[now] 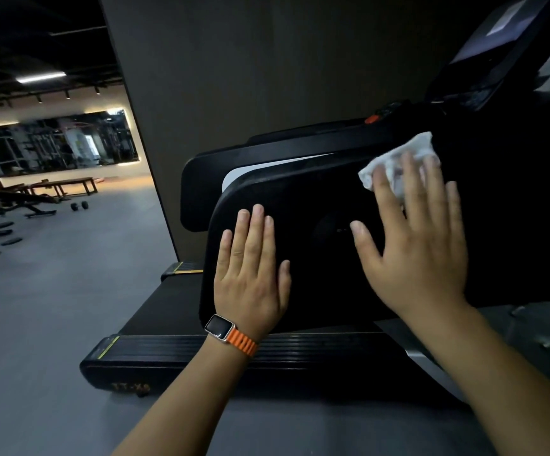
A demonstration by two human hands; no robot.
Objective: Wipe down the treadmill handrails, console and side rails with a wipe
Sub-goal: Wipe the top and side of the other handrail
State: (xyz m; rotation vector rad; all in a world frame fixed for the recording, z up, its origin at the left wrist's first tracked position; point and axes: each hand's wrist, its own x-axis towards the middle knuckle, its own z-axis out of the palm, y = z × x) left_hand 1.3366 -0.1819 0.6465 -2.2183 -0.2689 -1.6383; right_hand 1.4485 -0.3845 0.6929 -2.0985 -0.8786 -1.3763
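Note:
A black treadmill stands side-on in front of me. Its wide black handrail panel [316,205] fills the middle of the view. My left hand [250,271], with an orange-strapped watch on the wrist, lies flat and open on the panel's left part. My right hand [415,245] presses flat on the panel further right, fingers spread, pinning a crumpled white wipe [395,159] under the fingertips. The console screen [484,57] rises dark at the upper right. The near side rail [267,350] runs along the deck below my wrists.
A dark wall panel [267,60] stands behind the treadmill. Grey gym floor [53,307] spreads to the left, with benches [13,199], dumbbells [79,206] and weight plates further back. A wall mirror [63,143] hangs at the far left.

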